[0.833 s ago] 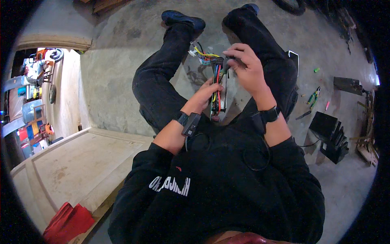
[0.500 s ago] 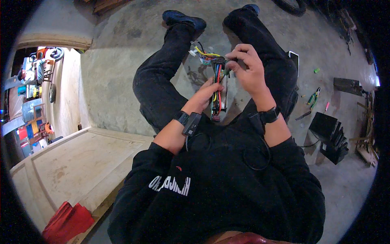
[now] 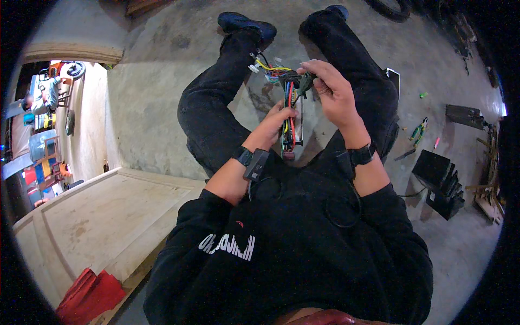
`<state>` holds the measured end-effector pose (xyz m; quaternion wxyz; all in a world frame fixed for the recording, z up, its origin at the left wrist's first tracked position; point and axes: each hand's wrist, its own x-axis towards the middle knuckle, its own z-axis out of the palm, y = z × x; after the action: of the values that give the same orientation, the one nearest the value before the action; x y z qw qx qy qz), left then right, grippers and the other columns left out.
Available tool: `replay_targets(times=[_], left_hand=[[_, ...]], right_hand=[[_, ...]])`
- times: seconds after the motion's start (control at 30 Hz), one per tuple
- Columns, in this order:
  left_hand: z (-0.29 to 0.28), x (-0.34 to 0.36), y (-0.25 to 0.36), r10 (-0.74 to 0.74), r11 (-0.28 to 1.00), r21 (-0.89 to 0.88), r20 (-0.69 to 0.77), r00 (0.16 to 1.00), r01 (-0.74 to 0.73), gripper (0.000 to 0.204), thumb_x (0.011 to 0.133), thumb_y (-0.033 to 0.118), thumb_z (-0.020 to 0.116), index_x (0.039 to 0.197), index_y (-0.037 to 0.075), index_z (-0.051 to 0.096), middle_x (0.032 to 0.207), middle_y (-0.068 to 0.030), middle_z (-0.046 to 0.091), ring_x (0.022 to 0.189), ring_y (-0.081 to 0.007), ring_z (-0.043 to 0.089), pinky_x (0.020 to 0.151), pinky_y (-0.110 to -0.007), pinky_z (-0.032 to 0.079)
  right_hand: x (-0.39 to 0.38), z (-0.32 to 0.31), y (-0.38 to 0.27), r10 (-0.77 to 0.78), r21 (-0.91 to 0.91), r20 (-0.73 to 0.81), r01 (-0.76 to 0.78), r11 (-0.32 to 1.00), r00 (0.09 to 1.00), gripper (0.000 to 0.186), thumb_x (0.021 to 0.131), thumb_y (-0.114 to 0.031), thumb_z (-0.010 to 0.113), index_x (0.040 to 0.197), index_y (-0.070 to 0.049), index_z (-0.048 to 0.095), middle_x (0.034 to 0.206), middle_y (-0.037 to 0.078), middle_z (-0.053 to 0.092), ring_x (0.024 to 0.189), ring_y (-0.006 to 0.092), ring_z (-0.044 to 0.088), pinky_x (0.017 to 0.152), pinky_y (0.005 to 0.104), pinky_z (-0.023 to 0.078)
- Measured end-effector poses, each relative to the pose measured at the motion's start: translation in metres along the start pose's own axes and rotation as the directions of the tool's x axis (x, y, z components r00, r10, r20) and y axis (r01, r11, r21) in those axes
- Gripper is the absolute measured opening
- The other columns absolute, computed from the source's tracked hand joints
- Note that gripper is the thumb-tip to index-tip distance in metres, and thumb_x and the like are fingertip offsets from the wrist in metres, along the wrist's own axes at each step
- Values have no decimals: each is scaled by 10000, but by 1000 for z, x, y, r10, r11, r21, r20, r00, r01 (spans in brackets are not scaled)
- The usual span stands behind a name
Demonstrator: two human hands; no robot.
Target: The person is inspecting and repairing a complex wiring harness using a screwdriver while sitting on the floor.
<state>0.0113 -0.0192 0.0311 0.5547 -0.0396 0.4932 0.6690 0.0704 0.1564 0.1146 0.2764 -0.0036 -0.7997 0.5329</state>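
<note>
Head view: wire bundle between hands.

Your left hand hides the lower wire bundle; beside it, the small tool (pliers, perhaps) in your right hand is too small to tell.

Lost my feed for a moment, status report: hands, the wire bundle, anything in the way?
Left hand grips the wire bundle low down. Right hand pinches its top end with a dark tool. Bundle upright between the knees. Nothing in the way.
</note>
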Motion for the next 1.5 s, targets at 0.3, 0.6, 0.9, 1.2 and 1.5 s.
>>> replay_targets(times=[0.3, 0.6, 0.9, 1.2, 1.5], left_hand=[[-6, 9, -8, 76, 997, -23, 9, 997, -76, 450, 824, 117, 620, 1262, 92, 521, 1031, -21, 588, 923, -129, 590, 813, -280, 507], [-6, 11, -10, 94, 996, 4, 8, 996, -94, 486, 805, 120, 638, 1272, 97, 506, 996, -19, 577, 881, -130, 588, 743, -296, 519], [-1, 4, -2, 38, 999, -11, 24, 999, -37, 634, 808, 103, 620, 1412, 73, 431, 1011, -21, 585, 879, -123, 587, 768, -268, 506], [3, 3, 1, 34, 999, -28, 10, 999, -34, 605, 819, 67, 606, 1399, 74, 438, 1019, -18, 584, 881, -118, 593, 757, -260, 517], [0, 6, -4, 46, 997, -57, 11, 999, -46, 627, 809, 61, 616, 1408, 70, 430, 1000, -15, 577, 884, -113, 582, 774, -265, 507]], right_hand=[[-7, -3, 0, 35, 31, 59, -37, 999, 998, 315, 828, 60, 652, 1133, -18, 677, 1206, 108, 582, 1127, 235, 582, 944, 318, 475], [-10, 8, -4, 103, 85, -67, -97, 992, 992, 374, 782, 28, 682, 1135, -94, 695, 1150, 116, 629, 1079, 297, 617, 941, 360, 493], [-15, 2, 5, 71, -147, -45, -77, 986, 996, 355, 845, 98, 587, 1174, -14, 656, 1242, 116, 587, 1143, 248, 593, 984, 337, 473], [-9, 0, -5, 21, -172, -22, -24, 985, 1000, 345, 820, 116, 605, 1136, -7, 673, 1193, 130, 611, 1143, 247, 588, 974, 337, 473], [-6, 9, -9, -83, -90, -94, 74, 993, 992, 366, 769, 68, 690, 1099, -90, 706, 1129, 94, 630, 1059, 266, 626, 905, 349, 517]])
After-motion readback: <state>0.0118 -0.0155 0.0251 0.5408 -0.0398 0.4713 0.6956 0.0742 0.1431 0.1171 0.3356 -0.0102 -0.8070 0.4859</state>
